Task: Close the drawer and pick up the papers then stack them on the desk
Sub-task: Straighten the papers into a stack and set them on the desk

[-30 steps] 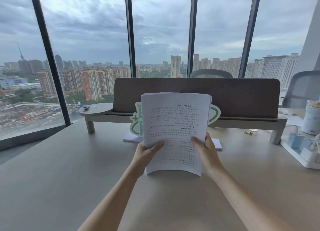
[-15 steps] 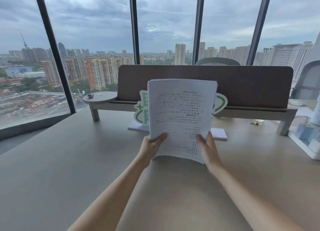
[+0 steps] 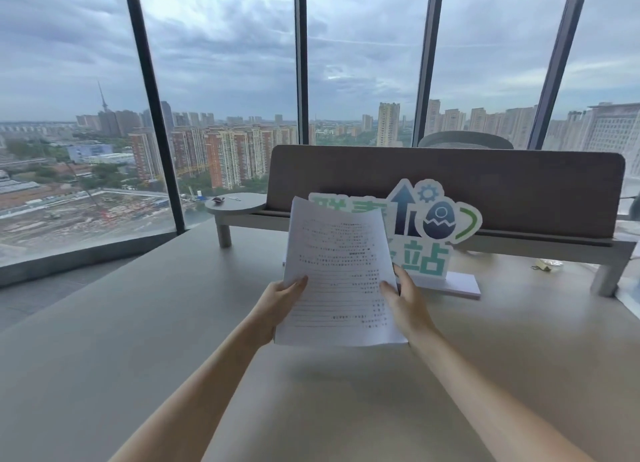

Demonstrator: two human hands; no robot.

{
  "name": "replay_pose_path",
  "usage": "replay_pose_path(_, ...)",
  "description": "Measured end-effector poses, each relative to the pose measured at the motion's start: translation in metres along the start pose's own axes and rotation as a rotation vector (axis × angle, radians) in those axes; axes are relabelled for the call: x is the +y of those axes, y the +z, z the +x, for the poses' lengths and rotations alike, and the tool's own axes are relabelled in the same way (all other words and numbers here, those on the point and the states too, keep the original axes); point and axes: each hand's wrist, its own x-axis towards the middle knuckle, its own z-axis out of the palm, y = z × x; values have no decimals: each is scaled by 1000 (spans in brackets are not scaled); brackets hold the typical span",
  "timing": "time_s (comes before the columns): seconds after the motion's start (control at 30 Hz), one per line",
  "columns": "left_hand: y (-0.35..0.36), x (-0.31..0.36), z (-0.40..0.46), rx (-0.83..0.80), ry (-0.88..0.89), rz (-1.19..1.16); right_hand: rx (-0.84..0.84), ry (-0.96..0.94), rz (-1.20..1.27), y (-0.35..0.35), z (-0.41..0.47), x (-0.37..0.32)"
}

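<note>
Both hands, left [image 3: 277, 304] and right [image 3: 407, 304], grip the papers [image 3: 341, 274] above the counter [image 3: 138, 340], before the sign [image 3: 429, 226]. Loose sheets might slip and fan out.

The papers [image 3: 341, 278] cover the lower left part of the sign [image 3: 429, 226] behind the hands. The print on the papers is too blurred to read. Most fingers of the left hand [image 3: 277, 306] are hidden behind the sheets. Both forearms are cut off by the bottom edge.
</note>
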Motion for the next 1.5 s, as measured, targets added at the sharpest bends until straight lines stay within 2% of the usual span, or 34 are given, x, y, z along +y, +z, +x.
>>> replay_pose_path(0.3, -73, 2, -39, 205, -30, 0, -69, 51, -15, 80, -9, -3)
replay_pose_path(0.6, -151, -15, -51, 448, -31, 282, -198, 100, -82, 168, 6, 5)
replay_pose_path(0.9, -220, -31, -15, 547, -106, 424, -244, 152, -231, 235, 42, 16)
replay_pose_path(1.1, -247, -35, 15, 540, -145, 451, -242, 180, -347, 265, 65, 14)
replay_pose_path(1.33, -284, -23, 62, 490, -191, 690, -225, 217, -348, 288, 103, 16)
replay_pose_path(1.5, -315, -17, 94, 427, -211, 879, -299, 196, -381, 301, 128, 17)
